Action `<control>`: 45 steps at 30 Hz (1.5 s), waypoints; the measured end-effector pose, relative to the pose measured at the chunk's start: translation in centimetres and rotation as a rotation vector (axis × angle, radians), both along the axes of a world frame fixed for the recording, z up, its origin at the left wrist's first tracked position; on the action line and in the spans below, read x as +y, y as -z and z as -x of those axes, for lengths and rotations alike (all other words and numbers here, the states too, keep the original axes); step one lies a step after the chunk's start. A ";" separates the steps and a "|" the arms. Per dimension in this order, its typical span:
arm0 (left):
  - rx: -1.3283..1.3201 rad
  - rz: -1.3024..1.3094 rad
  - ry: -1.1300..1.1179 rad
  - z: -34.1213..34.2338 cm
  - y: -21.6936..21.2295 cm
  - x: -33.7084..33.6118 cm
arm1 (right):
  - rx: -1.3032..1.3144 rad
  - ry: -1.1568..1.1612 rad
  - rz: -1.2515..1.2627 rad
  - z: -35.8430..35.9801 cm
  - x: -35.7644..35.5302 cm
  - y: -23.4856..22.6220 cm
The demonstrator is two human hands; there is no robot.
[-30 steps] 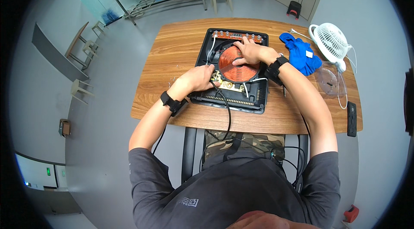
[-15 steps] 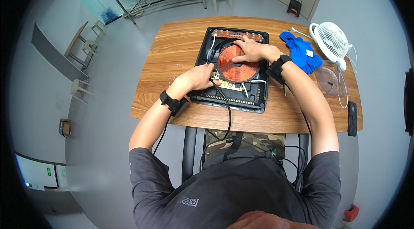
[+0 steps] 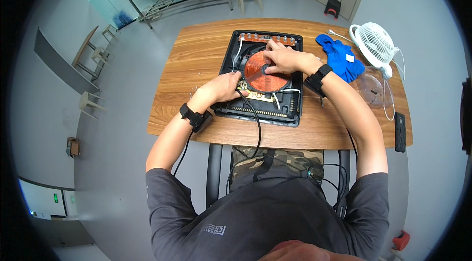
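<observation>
An opened induction cooker base (image 3: 227, 65) lies on the table before me, with a round copper coil (image 3: 259, 83) inside. My right hand (image 3: 285, 59) reaches over the coil from the right. Its thumb presses near the dark centre piece, and its bent fingers grip the coil's upper part. At the coil's left edge is my left hand (image 3: 227, 87), fingers curled down by a pale circuit board (image 3: 260, 96). What its fingertips hold, if anything, is hidden. A black cord (image 3: 258, 121) runs from beside this hand over the table's front edge.
An orange control board (image 3: 255, 39) sits along the base's far edge. On the right are a blue cloth (image 3: 341, 59), a white fan (image 3: 373, 42), a clear round plastic piece (image 3: 372, 89) and a black oblong object (image 3: 400, 132). Small scraps lie left of the base on the wooden table (image 3: 182, 69).
The fingers of my right hand have curled in closer to the coil's centre. My left hand has stayed in nearly the same place. The whole view has shifted slightly.
</observation>
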State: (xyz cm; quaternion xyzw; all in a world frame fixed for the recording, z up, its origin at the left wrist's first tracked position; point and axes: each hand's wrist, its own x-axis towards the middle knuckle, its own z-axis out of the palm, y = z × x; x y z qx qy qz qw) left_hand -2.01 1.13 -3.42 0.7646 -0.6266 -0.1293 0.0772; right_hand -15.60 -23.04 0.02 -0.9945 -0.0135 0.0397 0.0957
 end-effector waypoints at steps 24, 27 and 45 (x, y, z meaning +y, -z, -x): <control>-0.060 -0.012 -0.087 0.4 -0.4 -0.3 | -0.052 -0.024 -0.167 -0.5 0.0 1.6; -0.013 0.010 -0.101 0.5 -1.2 -0.4 | -0.028 -0.028 -0.180 -0.7 -0.2 1.7; 0.175 0.219 -0.232 -1.1 -4.3 2.5 | -0.121 -0.078 -0.242 -1.9 1.7 -1.0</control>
